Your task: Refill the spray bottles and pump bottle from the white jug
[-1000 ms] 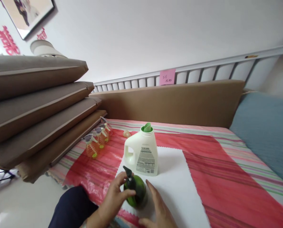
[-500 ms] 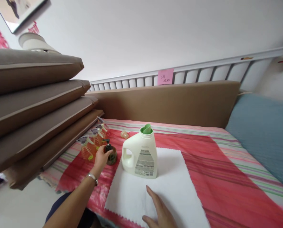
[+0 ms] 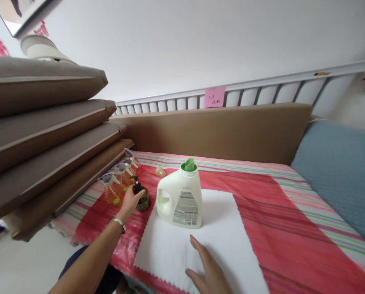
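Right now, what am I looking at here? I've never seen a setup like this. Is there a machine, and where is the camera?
There is no machine: these are a person's two bare hands. The view comes from one camera worn on the head, looking forward and down. On the surface lies a red cover, with a white cloth on it. A pale jug with a green spout stands upright on the cloth. Left of it, spray bottles stand in a row. The left hand has its grip around the upper part of a dark pump bottle. The right hand is open over the cloth, holding nothing.
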The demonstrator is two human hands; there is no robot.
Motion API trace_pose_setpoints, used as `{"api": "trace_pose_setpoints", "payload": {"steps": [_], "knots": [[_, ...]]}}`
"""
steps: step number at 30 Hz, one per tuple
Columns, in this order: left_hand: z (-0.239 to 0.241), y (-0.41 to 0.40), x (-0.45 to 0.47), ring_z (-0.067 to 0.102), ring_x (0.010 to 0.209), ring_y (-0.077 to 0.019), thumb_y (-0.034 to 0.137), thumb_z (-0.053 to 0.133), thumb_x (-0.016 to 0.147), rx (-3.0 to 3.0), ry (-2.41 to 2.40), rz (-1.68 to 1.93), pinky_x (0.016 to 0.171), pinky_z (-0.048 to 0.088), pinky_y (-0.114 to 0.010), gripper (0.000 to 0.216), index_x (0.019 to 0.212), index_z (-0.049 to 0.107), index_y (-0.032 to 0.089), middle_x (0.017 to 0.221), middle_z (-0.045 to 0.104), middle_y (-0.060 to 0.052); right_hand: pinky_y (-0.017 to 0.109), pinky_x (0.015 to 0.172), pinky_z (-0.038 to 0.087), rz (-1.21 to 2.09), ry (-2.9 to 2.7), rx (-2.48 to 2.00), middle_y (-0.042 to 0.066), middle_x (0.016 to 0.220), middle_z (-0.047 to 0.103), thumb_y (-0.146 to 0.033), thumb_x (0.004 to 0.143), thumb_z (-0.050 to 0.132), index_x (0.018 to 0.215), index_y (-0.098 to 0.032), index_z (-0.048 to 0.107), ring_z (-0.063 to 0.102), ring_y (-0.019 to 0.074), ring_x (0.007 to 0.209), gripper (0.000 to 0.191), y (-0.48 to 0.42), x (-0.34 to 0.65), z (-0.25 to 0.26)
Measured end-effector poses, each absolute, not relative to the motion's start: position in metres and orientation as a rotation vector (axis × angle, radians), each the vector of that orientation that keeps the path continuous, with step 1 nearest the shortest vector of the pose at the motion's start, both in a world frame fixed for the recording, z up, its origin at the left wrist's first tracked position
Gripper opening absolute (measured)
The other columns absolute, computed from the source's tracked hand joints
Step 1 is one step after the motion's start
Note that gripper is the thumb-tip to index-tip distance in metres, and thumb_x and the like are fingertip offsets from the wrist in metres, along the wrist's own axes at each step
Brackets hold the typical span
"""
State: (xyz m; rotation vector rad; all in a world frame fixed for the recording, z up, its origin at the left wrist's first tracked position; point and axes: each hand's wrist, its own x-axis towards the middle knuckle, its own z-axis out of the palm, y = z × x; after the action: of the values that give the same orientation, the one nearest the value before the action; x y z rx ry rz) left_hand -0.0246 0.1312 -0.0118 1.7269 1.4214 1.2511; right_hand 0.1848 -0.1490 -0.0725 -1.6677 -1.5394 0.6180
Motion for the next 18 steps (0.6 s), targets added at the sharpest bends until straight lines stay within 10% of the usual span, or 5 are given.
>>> {"api": "trace_pose_setpoints", "payload": {"steps": [8,18], "knots": [[0.002,0.091,-0.051,0.047,0.118,-0.0313,0.04,0.064,0.068,1.895,1.495,1.42,0.103,0.03,-0.051,0.053,0.112,0.053,0.015,0.118,0.056,-0.015,0.036,0.097,0.042,0.591,-1.483,-1.614,0.012,0.129,0.052,-0.026,0.081,0.047,0.134,-0.018,0.037,0.049,0.0213,0.119,0.055,-0.148,0.195,-0.07],[-0.025,-0.021,-0.079,0.06,0.096,-0.0256,0.045,0.054,0.079,2.076,1.235,1.099,0.085,0.047,-0.038,0.031,0.095,0.063,0.02,0.098,0.066,-0.009,0.037,0.086,0.048,0.699,-1.213,-1.434,0.01,0.106,0.066,-0.04,0.078,0.057,0.112,-0.021,0.059,0.062,0.0235,0.096,0.039,-0.149,0.195,-0.054]]}}
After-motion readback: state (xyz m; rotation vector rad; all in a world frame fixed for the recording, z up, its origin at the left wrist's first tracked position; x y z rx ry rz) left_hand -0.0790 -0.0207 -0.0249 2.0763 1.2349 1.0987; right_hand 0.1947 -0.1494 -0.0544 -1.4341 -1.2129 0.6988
